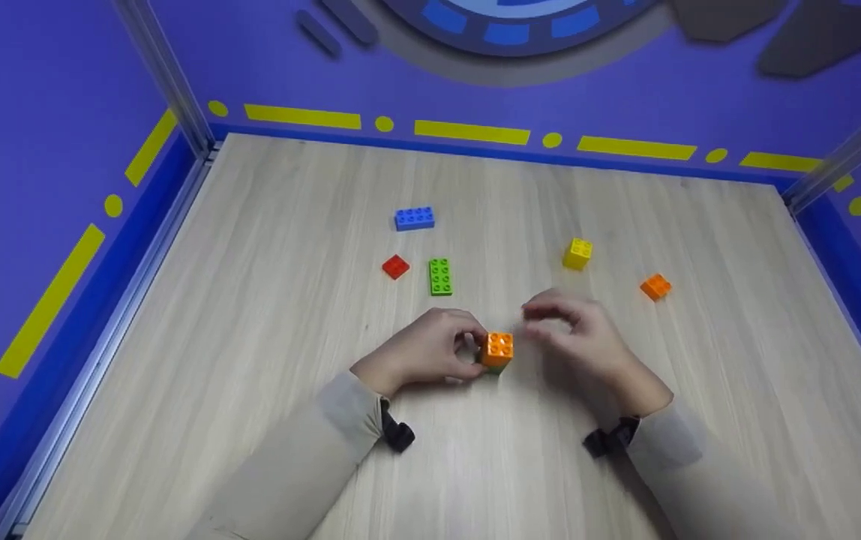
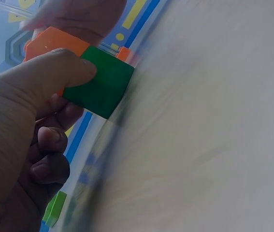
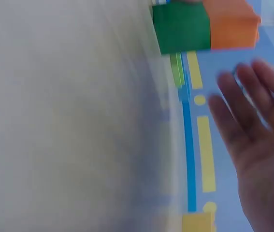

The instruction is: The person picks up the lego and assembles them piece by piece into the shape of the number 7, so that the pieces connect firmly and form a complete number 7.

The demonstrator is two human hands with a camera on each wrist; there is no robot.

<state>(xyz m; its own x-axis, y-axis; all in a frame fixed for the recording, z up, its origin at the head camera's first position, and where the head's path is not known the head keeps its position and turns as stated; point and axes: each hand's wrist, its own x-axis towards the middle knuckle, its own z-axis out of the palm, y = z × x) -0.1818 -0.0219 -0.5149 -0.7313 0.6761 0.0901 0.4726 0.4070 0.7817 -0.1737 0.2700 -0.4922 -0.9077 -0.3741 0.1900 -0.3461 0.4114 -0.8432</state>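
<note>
My left hand (image 1: 432, 345) pinches a small two-brick stack between thumb and fingers, near the middle of the table. An orange brick (image 1: 499, 346) with studs on top sits over a dark green brick (image 2: 108, 82). In the left wrist view, the thumb lies across the green brick's side. My right hand (image 1: 588, 337) is just to the right of the stack, apart from it and holding nothing. Its fingers are loosely bent in the head view and look spread and slightly blurred in the right wrist view (image 3: 267, 140).
Beyond the hands lie a blue brick (image 1: 415, 219), a red brick (image 1: 396, 267) and a light green brick (image 1: 440, 277). Farther right are a yellow brick (image 1: 577, 254) and another orange brick (image 1: 655, 287). Blue printed walls (image 1: 475, 97) enclose the wooden table (image 1: 288, 247).
</note>
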